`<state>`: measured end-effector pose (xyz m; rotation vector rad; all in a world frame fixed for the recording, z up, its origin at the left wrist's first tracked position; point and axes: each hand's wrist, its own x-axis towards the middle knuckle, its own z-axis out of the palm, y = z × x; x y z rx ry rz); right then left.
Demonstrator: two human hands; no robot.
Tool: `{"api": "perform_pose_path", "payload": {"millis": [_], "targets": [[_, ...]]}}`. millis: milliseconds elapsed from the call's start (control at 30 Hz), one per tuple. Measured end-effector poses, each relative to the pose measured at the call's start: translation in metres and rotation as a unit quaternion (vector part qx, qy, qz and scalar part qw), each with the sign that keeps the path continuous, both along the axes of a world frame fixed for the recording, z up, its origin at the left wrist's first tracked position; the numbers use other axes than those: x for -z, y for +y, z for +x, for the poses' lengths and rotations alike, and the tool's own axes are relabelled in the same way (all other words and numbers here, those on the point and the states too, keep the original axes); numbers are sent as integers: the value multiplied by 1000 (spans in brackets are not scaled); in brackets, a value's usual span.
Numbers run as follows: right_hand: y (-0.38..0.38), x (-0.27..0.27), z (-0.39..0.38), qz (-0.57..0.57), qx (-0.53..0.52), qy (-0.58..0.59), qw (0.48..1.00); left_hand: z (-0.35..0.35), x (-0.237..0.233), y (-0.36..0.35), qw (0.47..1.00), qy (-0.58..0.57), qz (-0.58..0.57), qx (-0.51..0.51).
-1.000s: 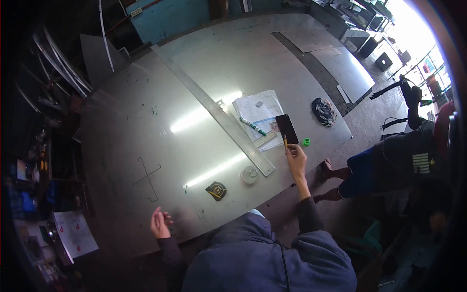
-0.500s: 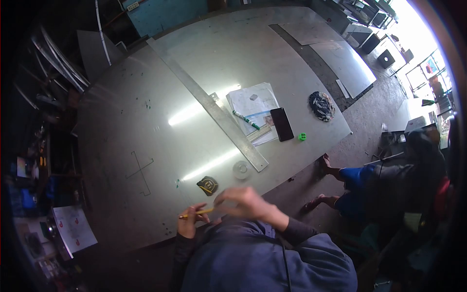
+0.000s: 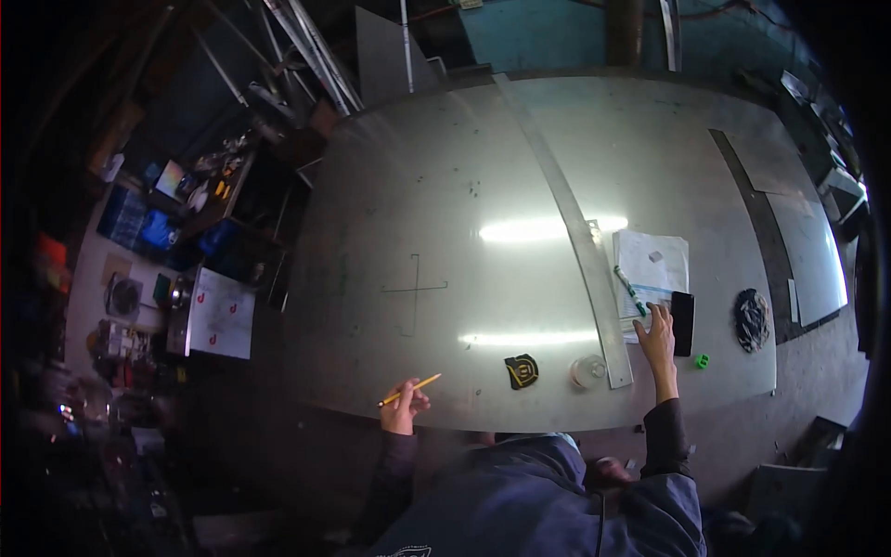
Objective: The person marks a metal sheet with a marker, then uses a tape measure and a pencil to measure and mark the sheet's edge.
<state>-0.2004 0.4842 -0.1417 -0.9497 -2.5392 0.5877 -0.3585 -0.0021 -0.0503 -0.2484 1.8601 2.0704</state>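
Two hands are now apart. The pencil [image 3: 426,382] has passed fully to the left hand [image 3: 401,416], which pinches it over the near edge of the metal sheet [image 3: 353,357]. That leaves the right hand [image 3: 658,345] free; it has moved to the papers [image 3: 664,274], fingers loosely spread between marker [image 3: 628,289] and phone [image 3: 683,327]. Whether they touch the marker, one cannot tell. A tape measure [image 3: 522,372] lies between the hands.
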Motion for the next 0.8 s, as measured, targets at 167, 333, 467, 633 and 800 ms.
{"api": "perform_pose_path", "payload": {"millis": [167,333,467,633,800], "targets": [[15,19,-36,-10,-1,-49,999,3,5,-9,999,-28,12,-17],[20,29,-50,-46,29,-89,995,4,21,-16,999,-21,13,-23],[27,24,-46,-42,46,-18,998,6,34,-25,999,-34,-11,-36],[44,9,-42,-93,57,104,989,-2,33,-26,997,-32,-56,-30],[47,-26,-31,-156,183,205,949,-12,50,-18,994,-24,-93,-52]]}}
